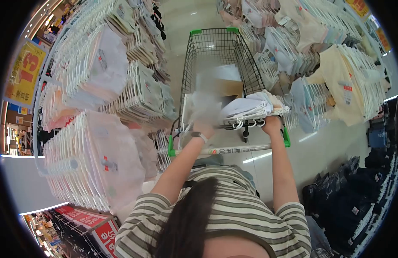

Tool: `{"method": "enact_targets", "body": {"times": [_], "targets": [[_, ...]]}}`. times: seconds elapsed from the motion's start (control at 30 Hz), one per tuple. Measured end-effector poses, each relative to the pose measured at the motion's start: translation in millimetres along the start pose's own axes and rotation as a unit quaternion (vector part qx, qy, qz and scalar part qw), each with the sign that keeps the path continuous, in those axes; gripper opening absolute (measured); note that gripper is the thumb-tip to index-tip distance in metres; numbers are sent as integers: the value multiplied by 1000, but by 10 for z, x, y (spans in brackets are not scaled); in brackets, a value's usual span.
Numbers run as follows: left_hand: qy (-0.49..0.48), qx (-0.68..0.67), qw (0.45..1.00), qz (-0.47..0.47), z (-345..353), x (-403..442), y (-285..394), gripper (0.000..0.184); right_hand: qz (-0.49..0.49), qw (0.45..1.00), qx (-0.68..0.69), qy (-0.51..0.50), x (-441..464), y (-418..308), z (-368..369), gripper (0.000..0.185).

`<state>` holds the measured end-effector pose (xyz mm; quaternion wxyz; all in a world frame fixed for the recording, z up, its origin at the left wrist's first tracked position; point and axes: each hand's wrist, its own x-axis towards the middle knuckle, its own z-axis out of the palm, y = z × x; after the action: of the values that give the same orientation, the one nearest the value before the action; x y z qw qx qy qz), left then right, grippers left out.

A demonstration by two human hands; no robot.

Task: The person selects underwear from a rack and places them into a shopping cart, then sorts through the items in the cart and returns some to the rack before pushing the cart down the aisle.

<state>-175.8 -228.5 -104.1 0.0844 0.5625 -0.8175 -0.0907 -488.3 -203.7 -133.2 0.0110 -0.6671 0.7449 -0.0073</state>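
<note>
A dark wire shopping cart [255, 79] with green corners stands right in front of me, its handle bar [233, 150] crossing below both wrists. My right hand [272, 124] is closed at the right end of a bundle of white plastic hangers [250, 116]. Folded pale garments [246, 104] hang from these hangers at the near end of the cart. Over the cart's near left side is my left hand [203, 128], with a band on its wrist. A whitish smear covers its fingers and whatever is at them. Deeper in the cart lies an open cardboard box [231, 88].
Racks of pale garments on hangers [108, 60] line the left side, and more racks [345, 86] stand on the right. Dark packed clothes [340, 202] fill the lower right. A yellow price sign [25, 73] hangs at far left. Tiled floor [177, 26] runs ahead between the racks.
</note>
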Motion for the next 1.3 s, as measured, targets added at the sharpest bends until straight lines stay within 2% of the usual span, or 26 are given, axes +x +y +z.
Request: {"method": "enact_targets", "body": {"times": [0.07, 0.13, 0.2, 0.27, 0.37, 0.63, 0.73, 0.77, 0.87, 1.03, 1.17, 1.3], "targets": [[9, 12, 1000, 7, -69, 184, -53, 16, -5, 1000, 7, 17, 174, -37, -10, 19], [-109, -19, 992, -60, -131, 366, -92, 32, -8, 1000, -8, 9, 353, -37, 14, 18], [-68, -21, 997, -40, -116, 491, -167, 31, -9, 1000, -10, 11, 527, -39, 61, 18], [-124, -10, 990, -64, -178, 676, -225, 31, -19, 999, -38, -10, 719, -42, 90, 17], [-76, -22, 996, -49, -146, 893, -375, 29, -16, 999, -40, -20, 1001, -126, 16, 18], [-82, -5, 995, -57, -248, 1570, -600, 26, -35, 999, -4, 18, 1797, -196, -15, 20], [-69, -7, 995, -66, -240, 1876, -722, 26, -29, 999, -13, -11, 2169, -254, -120, 20], [-62, -22, 995, -71, -221, 1973, -759, 27, -13, 999, -27, -32, 2283, -285, -162, 26], [-54, -11, 996, -69, -245, 2218, -840, 27, -33, 999, -19, -10, 2582, -311, -207, 26], [-76, -7, 991, -106, -369, 2613, -899, 28, -51, 998, -32, -9, 3148, -266, -68, 12], [-73, -23, 991, -114, -323, 2900, -1014, 29, -60, 998, -20, -21, 3441, -348, -377, 13], [-81, -8, 988, -129, -371, 3153, -1030, 29, -80, 997, -3, -5, 3762, -326, -369, 12]]}}
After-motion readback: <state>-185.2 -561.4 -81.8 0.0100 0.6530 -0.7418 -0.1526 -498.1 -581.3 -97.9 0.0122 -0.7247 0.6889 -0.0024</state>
